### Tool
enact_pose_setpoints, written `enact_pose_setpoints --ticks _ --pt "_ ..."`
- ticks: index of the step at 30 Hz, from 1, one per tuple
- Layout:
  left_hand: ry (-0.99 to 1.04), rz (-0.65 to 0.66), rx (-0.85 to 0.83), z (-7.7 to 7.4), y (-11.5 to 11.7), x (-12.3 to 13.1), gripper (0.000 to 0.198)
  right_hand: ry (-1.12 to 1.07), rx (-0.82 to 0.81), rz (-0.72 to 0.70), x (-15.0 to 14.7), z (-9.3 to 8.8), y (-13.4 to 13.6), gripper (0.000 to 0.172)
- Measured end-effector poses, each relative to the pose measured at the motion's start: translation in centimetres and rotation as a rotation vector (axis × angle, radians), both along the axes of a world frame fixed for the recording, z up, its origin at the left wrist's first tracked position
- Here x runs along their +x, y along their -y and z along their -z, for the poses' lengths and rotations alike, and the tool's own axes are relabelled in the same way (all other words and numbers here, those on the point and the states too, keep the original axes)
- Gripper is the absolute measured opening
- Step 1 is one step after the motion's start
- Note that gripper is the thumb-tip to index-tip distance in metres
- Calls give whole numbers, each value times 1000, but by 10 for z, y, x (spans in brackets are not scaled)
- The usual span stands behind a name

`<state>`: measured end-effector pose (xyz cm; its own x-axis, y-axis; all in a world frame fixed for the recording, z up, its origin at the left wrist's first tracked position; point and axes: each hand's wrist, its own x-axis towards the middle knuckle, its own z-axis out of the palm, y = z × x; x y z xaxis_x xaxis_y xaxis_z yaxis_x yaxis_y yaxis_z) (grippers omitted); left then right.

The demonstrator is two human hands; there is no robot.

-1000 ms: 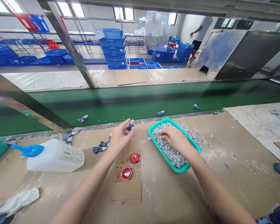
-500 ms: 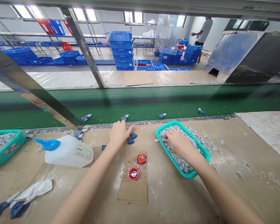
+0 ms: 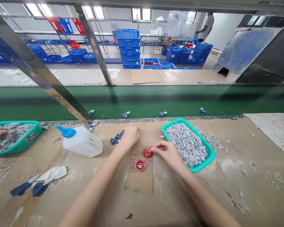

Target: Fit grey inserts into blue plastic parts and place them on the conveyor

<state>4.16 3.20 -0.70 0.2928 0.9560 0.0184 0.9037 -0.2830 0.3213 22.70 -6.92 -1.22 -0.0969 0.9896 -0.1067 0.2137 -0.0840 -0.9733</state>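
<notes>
The fingers of my right hand (image 3: 167, 154) are pinched together at the edge of a glossy, round red dish (image 3: 148, 153); any piece between them is too small to tell. Just right of them, a teal plastic basket (image 3: 204, 164) brims with small grey pieces (image 3: 186, 143). My left hand (image 3: 130, 136) curls, its grip hidden, beside angular navy parts (image 3: 114, 141).

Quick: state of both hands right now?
Left hand: curled beside the blue parts; grip hidden, can't tell.
Right hand: closed in a pinch at the farther red cup; any held piece too small to tell.
</notes>
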Motion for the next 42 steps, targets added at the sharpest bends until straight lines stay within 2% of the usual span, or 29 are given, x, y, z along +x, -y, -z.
enact_pose_setpoints --ticks 5,9,12,15,19,22,26,31,36,42 --pt "239 97 83 -4 20 -12 18 -5 -9 45 -11 9 0 20" --pt "450 5 183 -15 51 -18 23 37 -50 59 -12 15 0 23" --pt "792 -140 178 -23 83 -21 19 64 -53 48 -12 16 1 24" --pt "1245 -376 83 -25 112 -24 19 83 -64 56 -12 13 3 26" --pt "1559 -646 -9 -18 136 -26 27 82 -73 75 -12 10 5 27" --pt "1624 -714 -58 -13 145 -24 35 39 -111 54 -13 11 5 27" --pt "1612 -629 -115 -7 148 -17 40 -33 -157 57 -14 8 4 28" --pt "1595 -549 -151 -4 147 -4 37 -267 -206 29 -14 -16 12 30" --pt "1580 -416 -165 -8 146 6 32 -374 -195 7 -20 -38 22 27" --pt "1503 -387 -124 -18 147 11 25 -297 -180 -9 -24 -39 24 26"
